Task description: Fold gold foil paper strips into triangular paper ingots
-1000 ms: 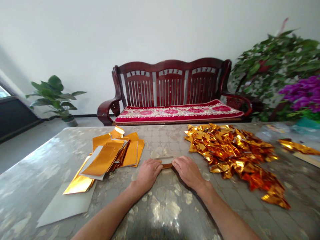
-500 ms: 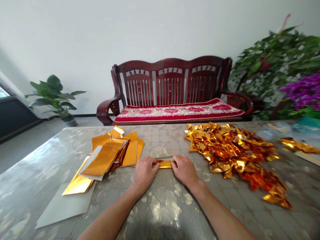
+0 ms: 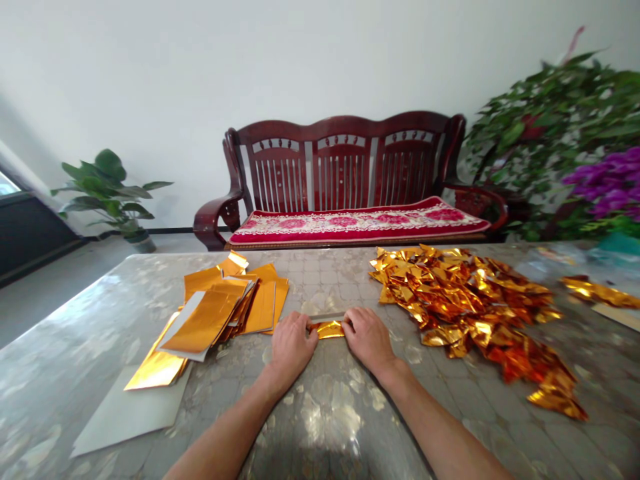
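Observation:
Near the middle of the table, a narrow folded strip of gold foil paper [image 3: 330,329] spans the gap between my hands, its grey back edge showing along the far side. My left hand [image 3: 293,340] is closed on the strip's left end, fingers curled and thumb at the near side. The other end is pinched by my right hand [image 3: 369,339]. Both hands rest low at the tabletop, and they cover the ends of the paper. To the left lies a loose stack of flat gold foil sheets [image 3: 205,320]; to the right, a heap of folded gold foil pieces [image 3: 460,293].
A pale grey sheet [image 3: 135,417] lies under the stack on the patterned table [image 3: 320,427]. Clear plastic wrapping [image 3: 553,260] and another gold foil piece [image 3: 600,292] sit at the far right. Beyond the table stand a wooden bench [image 3: 340,167] and potted plants [image 3: 113,193].
The gold strip between my hands now bows upward in the middle, and its grey far edge has shifted slightly. Both hands stay in nearly the same place.

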The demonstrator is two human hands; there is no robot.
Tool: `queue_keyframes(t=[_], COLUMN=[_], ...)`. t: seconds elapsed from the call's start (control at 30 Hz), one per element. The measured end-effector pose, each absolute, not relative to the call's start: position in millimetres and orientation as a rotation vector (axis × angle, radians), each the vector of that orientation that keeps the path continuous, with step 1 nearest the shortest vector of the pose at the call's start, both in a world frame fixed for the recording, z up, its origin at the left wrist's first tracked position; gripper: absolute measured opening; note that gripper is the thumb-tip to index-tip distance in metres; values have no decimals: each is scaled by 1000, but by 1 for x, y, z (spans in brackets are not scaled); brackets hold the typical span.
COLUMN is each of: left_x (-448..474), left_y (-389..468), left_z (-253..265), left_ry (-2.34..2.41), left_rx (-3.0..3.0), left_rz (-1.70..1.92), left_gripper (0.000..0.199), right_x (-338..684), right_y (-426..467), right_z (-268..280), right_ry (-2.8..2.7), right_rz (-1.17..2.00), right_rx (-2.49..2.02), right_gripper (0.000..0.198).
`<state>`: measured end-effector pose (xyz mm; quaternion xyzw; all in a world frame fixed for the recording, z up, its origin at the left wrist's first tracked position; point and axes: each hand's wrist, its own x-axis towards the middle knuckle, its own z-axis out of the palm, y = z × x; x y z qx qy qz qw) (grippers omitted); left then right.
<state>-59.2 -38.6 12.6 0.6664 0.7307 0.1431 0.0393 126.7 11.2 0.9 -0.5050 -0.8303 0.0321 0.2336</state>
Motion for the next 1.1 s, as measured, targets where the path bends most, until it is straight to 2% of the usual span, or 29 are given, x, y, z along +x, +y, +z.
queue_keyframes(t=[0.27, 0.5, 1.1], left_x=[-56, -58, -58], left_y=[-38, -38, -38], left_z=[16, 11, 11], left_ry=[2267, 2296, 2341], left_rx=[2090, 2024, 1987], left_rz=[364, 402, 373], left_gripper=[28, 20, 21], right_x=[126, 126, 126], right_y=[11, 12, 12], right_z=[0, 0, -4], right_ry=[-2280, -2276, -2254], right_rz=[99, 105, 92], right_rx=[-1401, -1385, -1386], right_gripper=[11, 13, 12])
